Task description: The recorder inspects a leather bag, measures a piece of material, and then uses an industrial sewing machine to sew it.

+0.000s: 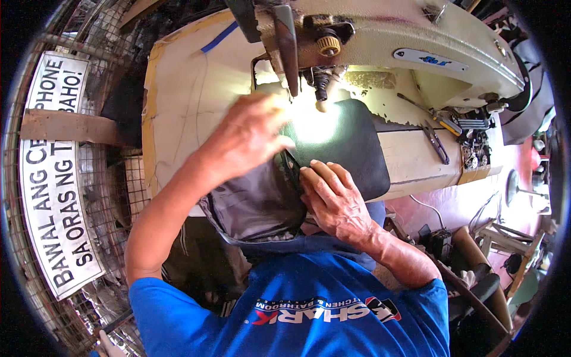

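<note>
A black leather-like piece (pixel 357 149) with rounded corners lies under the head of a sewing machine (pixel 369 41), lit by a bright lamp. Joined to it or lying against it is a dark grey lining fabric (pixel 256 202), which hangs toward my lap. My right hand (pixel 339 205) grips the folded edge where the two meet, fingertips on top and thumb hidden. Close to the needle area, left of the presser foot, my left hand (pixel 247 134) is raised over the work, somewhat blurred. Its thumb stands apart from the curled fingers, and nothing shows between them.
Right of the machine bed lie thread snips (pixel 436 143), a screwdriver (pixel 443 122) and a tray of small metal parts (pixel 476 152). A blue strip (pixel 219 37) rests on the worn table (pixel 172 107). Wire mesh (pixel 137 184) with a white sign (pixel 59 178) borders the left side.
</note>
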### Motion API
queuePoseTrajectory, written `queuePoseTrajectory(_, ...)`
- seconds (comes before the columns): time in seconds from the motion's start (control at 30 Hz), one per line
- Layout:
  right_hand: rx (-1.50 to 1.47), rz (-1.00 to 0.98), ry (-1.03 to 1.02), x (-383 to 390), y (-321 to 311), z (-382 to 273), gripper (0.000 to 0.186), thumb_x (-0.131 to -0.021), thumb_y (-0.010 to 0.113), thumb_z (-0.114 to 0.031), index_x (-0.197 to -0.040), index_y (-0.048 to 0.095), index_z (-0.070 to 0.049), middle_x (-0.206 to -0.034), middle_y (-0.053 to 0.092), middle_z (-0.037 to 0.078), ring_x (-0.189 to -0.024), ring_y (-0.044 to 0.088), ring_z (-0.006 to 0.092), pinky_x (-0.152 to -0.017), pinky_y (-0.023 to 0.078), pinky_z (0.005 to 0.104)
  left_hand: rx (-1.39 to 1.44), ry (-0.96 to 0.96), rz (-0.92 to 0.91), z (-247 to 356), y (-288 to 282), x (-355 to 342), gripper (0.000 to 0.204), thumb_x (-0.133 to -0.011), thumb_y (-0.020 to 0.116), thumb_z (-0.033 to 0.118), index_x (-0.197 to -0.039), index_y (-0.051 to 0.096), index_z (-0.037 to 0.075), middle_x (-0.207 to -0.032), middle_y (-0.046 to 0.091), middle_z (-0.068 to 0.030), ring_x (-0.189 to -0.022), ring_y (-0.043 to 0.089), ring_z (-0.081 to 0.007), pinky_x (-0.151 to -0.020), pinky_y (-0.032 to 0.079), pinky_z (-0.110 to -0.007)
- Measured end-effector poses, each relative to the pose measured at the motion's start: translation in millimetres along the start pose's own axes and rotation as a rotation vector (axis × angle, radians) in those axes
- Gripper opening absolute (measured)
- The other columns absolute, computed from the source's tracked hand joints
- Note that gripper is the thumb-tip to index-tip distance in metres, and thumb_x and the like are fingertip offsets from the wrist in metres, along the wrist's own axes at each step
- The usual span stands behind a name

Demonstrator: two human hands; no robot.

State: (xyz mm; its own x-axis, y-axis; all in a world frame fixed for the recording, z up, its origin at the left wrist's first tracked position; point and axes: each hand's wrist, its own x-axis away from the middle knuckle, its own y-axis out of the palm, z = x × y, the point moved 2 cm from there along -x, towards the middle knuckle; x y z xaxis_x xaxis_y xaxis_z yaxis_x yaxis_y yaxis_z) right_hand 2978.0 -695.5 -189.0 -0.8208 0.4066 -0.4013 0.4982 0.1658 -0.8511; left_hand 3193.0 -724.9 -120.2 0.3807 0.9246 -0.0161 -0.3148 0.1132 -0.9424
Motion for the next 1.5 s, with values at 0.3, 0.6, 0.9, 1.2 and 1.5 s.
queuePoseTrajectory(0.3, -0.054, -0.058, -0.046, -3, -6, 3, 0.034, -0.079, 0.067, -0.019, -0.106, 0.067, 0.002, -0.135, 0.054, 0.018, -0.127, 0.049, 0.0328, -0.104, 0.041, 0.0482, 0.108, -0.411, -0.13, -34, -8, 25, 0.038, -0.091, 0.063, 0.023, -0.124, 0.059, 0.004, -0.106, 0.065, -0.0238, -0.102, 0.061, -0.042, -0.094, 0.047, -0.046)
queuePoseTrajectory(0.6, -0.046, -0.076, -0.046, -6, -7, 11, 0.034, -0.079, 0.067, -0.022, -0.106, 0.066, 0.0, -0.135, 0.055, 0.017, -0.126, 0.05, 0.0312, -0.101, 0.041, 0.0458, -0.113, -0.275, -0.281, -10, -20, -21, 0.02, -0.086, 0.059, 0.017, -0.101, 0.066, 0.006, -0.091, 0.068, -0.0197, -0.086, 0.066, -0.0377, -0.076, 0.051, -0.05)
queuePoseTrajectory(0.9, -0.101, -0.127, -0.1, -18, -13, 19, 0.032, -0.076, 0.069, -0.024, -0.098, 0.061, -0.003, -0.141, 0.05, 0.019, -0.132, 0.045, 0.033, -0.104, 0.039, 0.0465, -0.266, -0.06, -0.093, -28, 14, -35, 0.013, -0.076, 0.062, 0.01, -0.082, 0.069, 0.001, -0.082, 0.07, -0.0174, -0.077, 0.07, -0.0338, -0.068, 0.057, -0.045)
queuePoseTrajectory(1.2, -0.163, -0.228, -0.105, -32, -20, 28, 0.033, -0.077, 0.074, -0.026, -0.099, 0.062, -0.005, -0.142, 0.049, 0.018, -0.134, 0.044, 0.0332, -0.104, 0.038, 0.0475, -0.208, -0.197, -0.024, -19, 14, -35, 0.015, -0.076, 0.062, 0.013, -0.085, 0.069, 0.003, -0.08, 0.069, -0.0171, -0.076, 0.07, -0.0348, -0.066, 0.057, -0.046)
queuePoseTrajectory(1.5, -0.178, -0.243, -0.128, -35, -20, 30, 0.032, -0.078, 0.073, -0.026, -0.099, 0.061, -0.005, -0.141, 0.05, 0.018, -0.134, 0.044, 0.0337, -0.104, 0.038, 0.0479, -0.076, -0.363, -0.056, -17, 12, -33, 0.019, -0.076, 0.062, 0.013, -0.089, 0.068, 0.001, -0.085, 0.07, -0.0216, -0.08, 0.069, -0.0391, -0.07, 0.056, -0.049)
